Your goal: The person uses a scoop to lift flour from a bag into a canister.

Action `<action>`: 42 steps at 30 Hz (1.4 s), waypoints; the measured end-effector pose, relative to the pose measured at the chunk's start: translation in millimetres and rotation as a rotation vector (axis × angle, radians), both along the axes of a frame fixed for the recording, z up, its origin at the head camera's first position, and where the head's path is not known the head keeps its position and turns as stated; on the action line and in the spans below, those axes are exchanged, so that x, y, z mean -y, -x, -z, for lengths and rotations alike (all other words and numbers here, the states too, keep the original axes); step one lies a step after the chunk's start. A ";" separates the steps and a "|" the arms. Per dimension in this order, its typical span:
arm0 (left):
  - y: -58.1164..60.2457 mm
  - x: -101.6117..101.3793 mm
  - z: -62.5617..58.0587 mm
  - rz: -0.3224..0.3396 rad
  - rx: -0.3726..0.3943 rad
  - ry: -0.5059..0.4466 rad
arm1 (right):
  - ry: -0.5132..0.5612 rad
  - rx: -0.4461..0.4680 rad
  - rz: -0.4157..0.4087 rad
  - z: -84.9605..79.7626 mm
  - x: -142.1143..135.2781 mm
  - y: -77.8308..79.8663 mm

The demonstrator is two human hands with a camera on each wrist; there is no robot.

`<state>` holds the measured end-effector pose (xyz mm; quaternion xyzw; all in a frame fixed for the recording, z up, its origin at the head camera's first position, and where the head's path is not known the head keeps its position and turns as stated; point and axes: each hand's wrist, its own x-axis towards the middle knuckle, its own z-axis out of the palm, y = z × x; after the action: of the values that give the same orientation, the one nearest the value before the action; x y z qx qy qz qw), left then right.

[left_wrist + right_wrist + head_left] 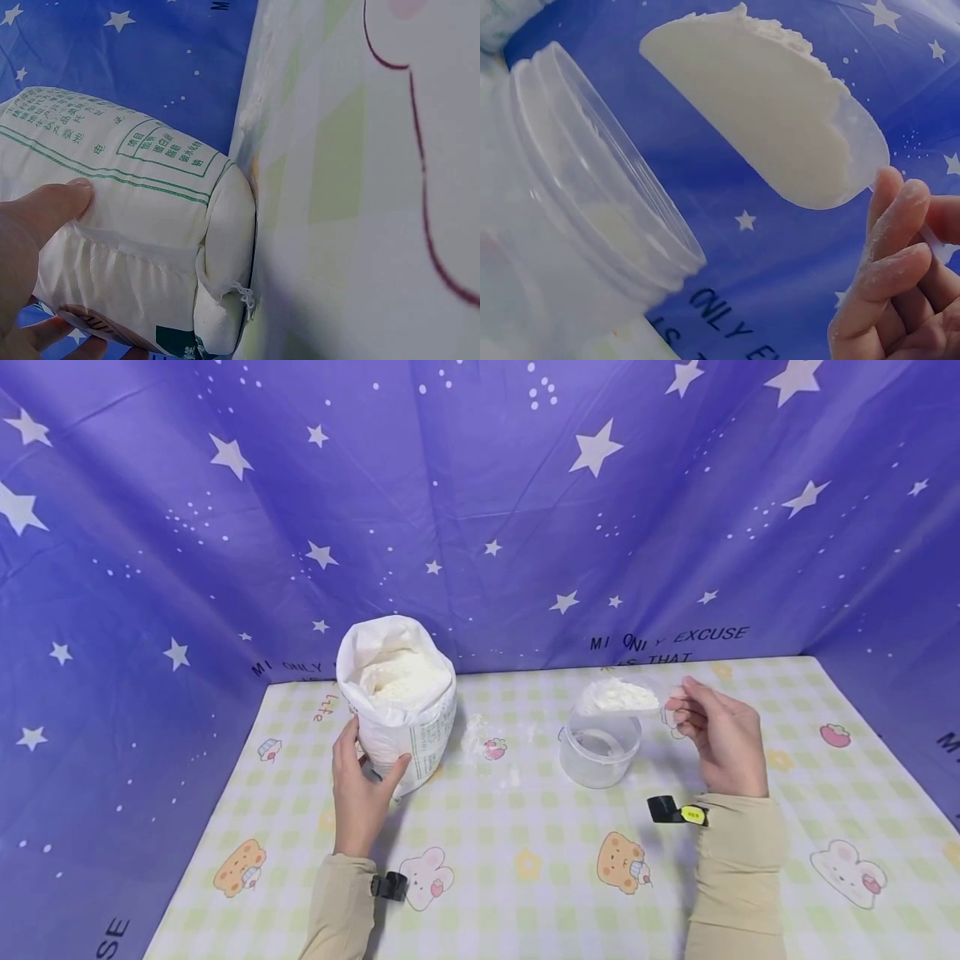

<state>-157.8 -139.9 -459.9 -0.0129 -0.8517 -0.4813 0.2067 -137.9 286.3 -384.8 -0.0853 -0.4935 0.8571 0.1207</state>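
Observation:
In the head view my left hand (363, 793) holds a white cloth bag (420, 739) low on its near side, thumb on the front, fingers round the left. The bag stands upright, its top wide and full of white powder (401, 677). Green print shows on it in the left wrist view. At right, my right hand (723, 735) pinches the handle of a clear plastic scoop (866, 139). White powder (626, 695) is heaped in the scoop, which is held nearly level above a clear round plastic jar (600, 768). The jar's mouth is uncovered.
Between bag and jar, clear crinkled plastic (477, 737) lies on the checked tablecloth (525, 827). A purple star-printed curtain (487, 510) hangs right behind the table's far edge and along both sides.

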 end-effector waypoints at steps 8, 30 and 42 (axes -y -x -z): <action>-0.2 0.3 0.0 0.002 -0.010 0.002 | -0.202 0.073 0.104 -6.0 0.7 -3.7; 0.8 0.7 -1.1 0.007 -0.007 -0.010 | -0.699 0.239 0.236 -15.8 10.5 -6.2; 1.1 0.6 -0.5 0.000 -0.005 -0.004 | -0.855 0.189 0.270 -17.0 17.6 -4.2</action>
<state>-158.9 -140.5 -459.3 -0.0136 -0.8502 -0.4829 0.2091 -133.7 268.8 -367.8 -0.1692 -0.7962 0.5415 0.2103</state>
